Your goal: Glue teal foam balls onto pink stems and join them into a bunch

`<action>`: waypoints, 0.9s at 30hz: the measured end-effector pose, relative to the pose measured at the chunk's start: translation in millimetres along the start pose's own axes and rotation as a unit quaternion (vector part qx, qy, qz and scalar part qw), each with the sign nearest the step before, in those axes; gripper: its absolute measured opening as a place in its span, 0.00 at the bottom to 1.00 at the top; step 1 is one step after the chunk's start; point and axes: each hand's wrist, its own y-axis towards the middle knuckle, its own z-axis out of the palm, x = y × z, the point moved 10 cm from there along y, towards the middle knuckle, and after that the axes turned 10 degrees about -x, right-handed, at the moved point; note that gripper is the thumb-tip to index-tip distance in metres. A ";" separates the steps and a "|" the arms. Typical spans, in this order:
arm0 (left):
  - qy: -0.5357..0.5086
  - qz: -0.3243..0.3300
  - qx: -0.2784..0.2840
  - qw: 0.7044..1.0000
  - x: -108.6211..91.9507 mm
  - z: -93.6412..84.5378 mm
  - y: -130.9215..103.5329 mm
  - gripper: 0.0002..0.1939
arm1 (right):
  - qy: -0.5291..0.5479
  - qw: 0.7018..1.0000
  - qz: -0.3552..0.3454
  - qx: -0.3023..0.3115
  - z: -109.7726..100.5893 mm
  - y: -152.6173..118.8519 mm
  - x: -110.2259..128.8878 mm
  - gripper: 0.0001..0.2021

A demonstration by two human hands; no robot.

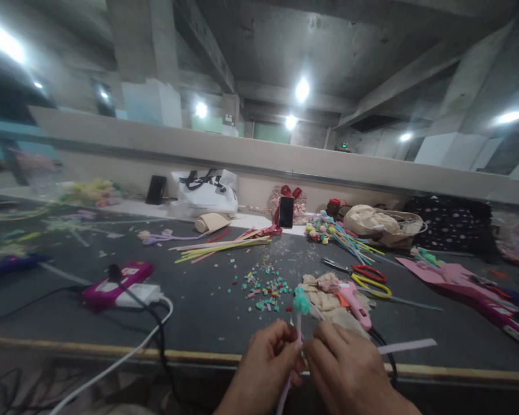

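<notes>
No text or label is legible anywhere.

Your fingers (285,346) pinch a pale pink stick (298,331) topped with a teal flower (301,302). At two o'clock lie a pink glue gun (355,304) and red and yellow scissors (369,278). The worktop (207,305) is dark grey, with multicoloured scraps (263,285) at twelve.
</notes>
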 end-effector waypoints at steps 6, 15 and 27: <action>0.014 0.015 0.009 1.000 -10.7 -4.8 0.8 0.09 | 0.001 1.000 0.013 -0.021 -7.6 3.2 -2.8 0.07; -0.084 -0.050 -0.010 0.995 -1.1 -3.0 1.4 0.08 | 0.012 1.000 0.010 -0.023 -11.1 9.0 -1.7 0.08; -0.016 0.001 -0.017 1.000 -2.5 -4.5 1.4 0.06 | 0.251 0.931 0.237 0.119 18.3 -2.2 -36.2 0.09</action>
